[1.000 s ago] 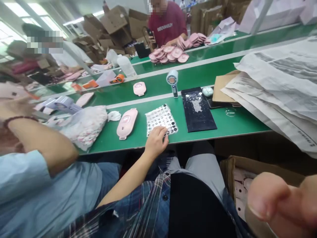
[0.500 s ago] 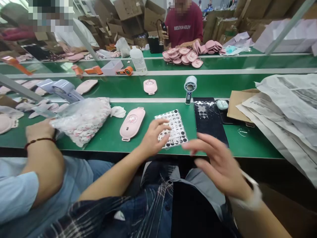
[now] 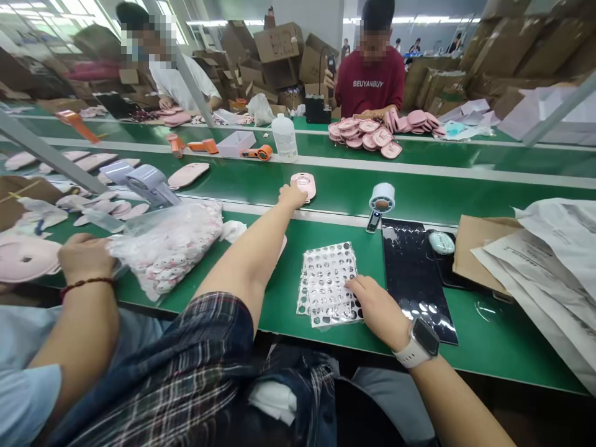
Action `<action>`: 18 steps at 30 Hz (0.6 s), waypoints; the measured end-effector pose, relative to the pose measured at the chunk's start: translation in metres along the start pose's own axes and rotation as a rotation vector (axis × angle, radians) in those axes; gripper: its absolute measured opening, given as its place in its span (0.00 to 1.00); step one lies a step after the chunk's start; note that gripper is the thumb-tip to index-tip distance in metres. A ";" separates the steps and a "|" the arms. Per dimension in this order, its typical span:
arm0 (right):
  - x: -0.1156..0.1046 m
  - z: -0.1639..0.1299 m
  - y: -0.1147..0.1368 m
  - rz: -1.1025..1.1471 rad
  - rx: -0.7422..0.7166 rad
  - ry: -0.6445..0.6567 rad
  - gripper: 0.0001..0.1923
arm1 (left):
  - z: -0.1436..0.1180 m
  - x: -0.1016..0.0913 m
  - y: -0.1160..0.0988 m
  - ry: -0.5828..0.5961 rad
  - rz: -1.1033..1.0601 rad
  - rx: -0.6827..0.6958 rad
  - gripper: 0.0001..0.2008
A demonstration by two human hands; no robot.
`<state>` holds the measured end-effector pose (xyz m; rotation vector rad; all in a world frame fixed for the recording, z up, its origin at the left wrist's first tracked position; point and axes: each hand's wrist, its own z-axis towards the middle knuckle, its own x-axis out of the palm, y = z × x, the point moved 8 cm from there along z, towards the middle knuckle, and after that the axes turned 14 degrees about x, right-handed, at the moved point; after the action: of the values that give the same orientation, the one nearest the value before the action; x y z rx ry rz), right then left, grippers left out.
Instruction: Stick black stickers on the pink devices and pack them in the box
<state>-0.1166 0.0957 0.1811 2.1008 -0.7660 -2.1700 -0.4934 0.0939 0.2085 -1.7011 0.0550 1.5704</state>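
Left hand now reaching pink case, right hand on sticker sheet

bright overhead strip lighting, soft shadows, wide-angle edge distortion, sharp focus

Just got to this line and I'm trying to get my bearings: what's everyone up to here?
The person wearing the camera stretches their left hand out to a pink case on the green belt, touching it. Their right hand rests on a stack of sticker sheets at the near edge, beside a black sheet. To the left, a co-worker's hand grips a clear bag of small pink parts. Across the belt, another person sits behind a pile of pink cases.
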 end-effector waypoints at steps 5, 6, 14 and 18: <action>0.002 0.007 0.001 -0.110 0.041 0.106 0.31 | 0.017 0.016 0.023 -0.072 -0.114 -0.143 0.39; 0.002 0.008 0.001 -0.119 0.052 0.119 0.33 | 0.017 0.018 0.022 -0.091 -0.140 -0.150 0.41; -0.003 0.010 0.001 -0.161 0.054 0.099 0.25 | 0.006 0.012 0.004 -0.188 -0.443 -0.168 0.49; -0.005 0.011 0.003 -0.220 0.043 0.064 0.23 | -0.023 0.001 -0.013 -0.110 -0.650 -0.094 0.31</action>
<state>-0.1273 0.0987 0.1865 2.3658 -0.6068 -2.1929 -0.4681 0.0899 0.2122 -1.4874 -0.5794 1.1759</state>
